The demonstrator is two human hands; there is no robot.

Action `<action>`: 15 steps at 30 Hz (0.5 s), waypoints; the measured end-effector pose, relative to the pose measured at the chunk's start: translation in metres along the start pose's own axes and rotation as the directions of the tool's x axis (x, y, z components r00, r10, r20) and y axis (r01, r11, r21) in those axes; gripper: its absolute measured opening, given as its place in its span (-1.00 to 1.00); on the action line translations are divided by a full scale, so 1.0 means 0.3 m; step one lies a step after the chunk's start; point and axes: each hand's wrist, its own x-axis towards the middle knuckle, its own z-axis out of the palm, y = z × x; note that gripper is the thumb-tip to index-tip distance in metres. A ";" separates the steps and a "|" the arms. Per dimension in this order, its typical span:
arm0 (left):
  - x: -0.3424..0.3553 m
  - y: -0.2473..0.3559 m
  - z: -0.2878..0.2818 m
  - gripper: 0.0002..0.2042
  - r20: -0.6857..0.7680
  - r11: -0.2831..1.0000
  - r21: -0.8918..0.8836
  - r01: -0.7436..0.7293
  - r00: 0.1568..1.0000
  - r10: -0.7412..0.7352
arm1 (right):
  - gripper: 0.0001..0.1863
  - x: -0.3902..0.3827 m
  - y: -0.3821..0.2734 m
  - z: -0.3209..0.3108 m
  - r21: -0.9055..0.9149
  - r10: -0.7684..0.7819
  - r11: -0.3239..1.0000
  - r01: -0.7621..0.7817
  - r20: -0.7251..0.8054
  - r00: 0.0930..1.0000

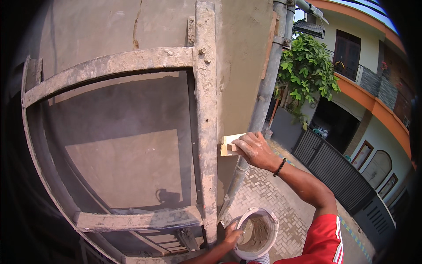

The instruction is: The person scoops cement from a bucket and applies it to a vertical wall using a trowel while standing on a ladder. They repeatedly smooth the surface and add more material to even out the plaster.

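The left grip (231,235) is clasping the left rim of a bucket (274,225), fingers closed, seemingly keeping the mouth facing up below the right grip (254,149); grey mortar (259,234) is lying inside. Higher up, the right grip is pinching a pale flat spreader (230,145) firmly, apparently aligning its edge with the rendered wall (237,97), a bolted frame post (205,132) standing left, a grey pipe (263,94) running behind

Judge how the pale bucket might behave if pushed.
The pale bucket is probably heavy for its size, given the greyish mix inside. It might tip, as the left hand seems to hold it at one side only.
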 end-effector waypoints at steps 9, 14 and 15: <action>-0.058 0.042 0.065 -0.39 -0.137 0.991 0.034 0.132 0.983 -0.127 | -0.72 0.386 0.386 -0.401 -0.047 0.153 0.981 -0.186 -0.393 0.907; -0.074 0.079 0.042 -0.40 -0.180 0.983 -0.141 0.119 0.973 -0.143 | -0.73 0.124 0.124 0.004 -0.022 0.106 0.993 -0.113 -0.209 0.972; -0.069 0.061 0.050 -0.41 -0.185 0.974 -0.205 0.099 0.973 -0.138 | -0.71 0.029 0.076 0.104 -0.006 0.094 0.995 -0.096 -0.172 0.981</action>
